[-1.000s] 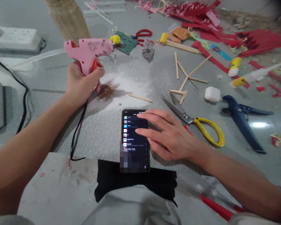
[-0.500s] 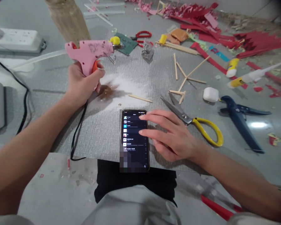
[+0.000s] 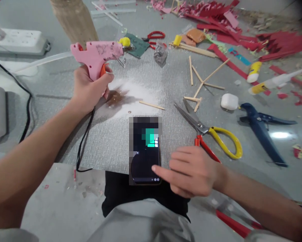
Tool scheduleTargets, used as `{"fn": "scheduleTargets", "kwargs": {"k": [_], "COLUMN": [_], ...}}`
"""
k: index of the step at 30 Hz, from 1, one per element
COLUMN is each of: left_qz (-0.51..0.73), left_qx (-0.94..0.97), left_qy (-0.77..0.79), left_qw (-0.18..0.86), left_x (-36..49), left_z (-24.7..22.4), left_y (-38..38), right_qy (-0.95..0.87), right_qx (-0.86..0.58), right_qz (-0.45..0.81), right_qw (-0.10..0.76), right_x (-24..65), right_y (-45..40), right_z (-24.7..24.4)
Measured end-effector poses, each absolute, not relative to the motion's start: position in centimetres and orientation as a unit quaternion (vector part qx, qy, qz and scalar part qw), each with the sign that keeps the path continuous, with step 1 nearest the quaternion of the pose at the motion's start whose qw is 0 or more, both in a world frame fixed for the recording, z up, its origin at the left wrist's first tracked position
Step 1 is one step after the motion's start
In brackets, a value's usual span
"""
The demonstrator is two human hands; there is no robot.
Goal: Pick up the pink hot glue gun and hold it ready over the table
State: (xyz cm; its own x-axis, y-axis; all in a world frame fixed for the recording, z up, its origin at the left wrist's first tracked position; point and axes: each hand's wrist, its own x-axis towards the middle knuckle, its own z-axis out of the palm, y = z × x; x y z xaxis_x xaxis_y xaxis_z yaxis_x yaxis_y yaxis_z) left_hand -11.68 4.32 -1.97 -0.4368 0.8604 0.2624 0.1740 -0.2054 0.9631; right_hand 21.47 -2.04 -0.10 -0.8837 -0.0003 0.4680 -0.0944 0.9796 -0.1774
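Observation:
My left hand [image 3: 90, 89] is wrapped around the handle of a pink hot glue gun [image 3: 100, 53], whose nozzle points right. A clear glue stick [image 3: 45, 60] runs out of its back, and my fingers lie by the orange trigger [image 3: 103, 69]. On the table's front edge lies a phone [image 3: 144, 164] with a lit dark screen, partly pixelated. My right hand [image 3: 191, 171] holds nothing; its index finger reaches over the phone's lower right side while the other fingers curl. Whether the fingertip touches the glass I cannot tell. Yellow-handled scissors [image 3: 225, 143] lie beyond that hand.
Thin wooden sticks [image 3: 202, 82] and a single stick [image 3: 152, 105] lie mid-table. Blue cutters [image 3: 263, 134], a white case [image 3: 229, 102] and a glue tube [image 3: 269, 84] are right. Red-handled pliers [image 3: 206, 148] show behind my right hand. A power strip [image 3: 22, 42] stands left.
My right hand has moved down toward the phone's lower part, uncovering the red handles. The list on the phone screen has given way to another dark screen with green patches.

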Motion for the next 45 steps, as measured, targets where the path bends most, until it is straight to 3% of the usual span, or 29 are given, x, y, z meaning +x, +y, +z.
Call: {"fn": "scheduleTargets", "kwargs": {"k": [8,17,26,34,38,45], "left_qz": [0.616,0.609,0.606,0.579,0.576,0.581], "left_qx": [0.474,0.469,0.463,0.481,0.471,0.477], "left_qy": [0.57,0.581,0.591,0.605,0.615,0.607], "left_qw": [0.266,0.266,0.263,0.258,0.26,0.259], "left_x": [-11.9,-12.0,-12.0,-12.2,-12.3,-12.0], "left_z": [-2.1,-2.1,-2.2,-2.4,-2.4,-2.2], "left_y": [4.3,4.2,4.3,3.9,4.0,3.9], "right_qy": [-0.97,-0.983,-0.965,-0.976,-0.966,-0.922], "right_qx": [-0.053,0.008,0.072,0.016,0.027,-0.137], "right_qz": [0.017,0.091,0.141,0.116,0.15,0.232], "right_qw": [0.238,0.162,0.208,0.182,0.21,0.277], "right_x": [22.2,21.1,20.9,21.2,21.2,21.6], "right_y": [-0.5,-2.1,-3.1,-2.7,-2.4,-0.9], "right_z": [0.1,-0.3,-0.7,-0.9,-0.4,-0.2]}}
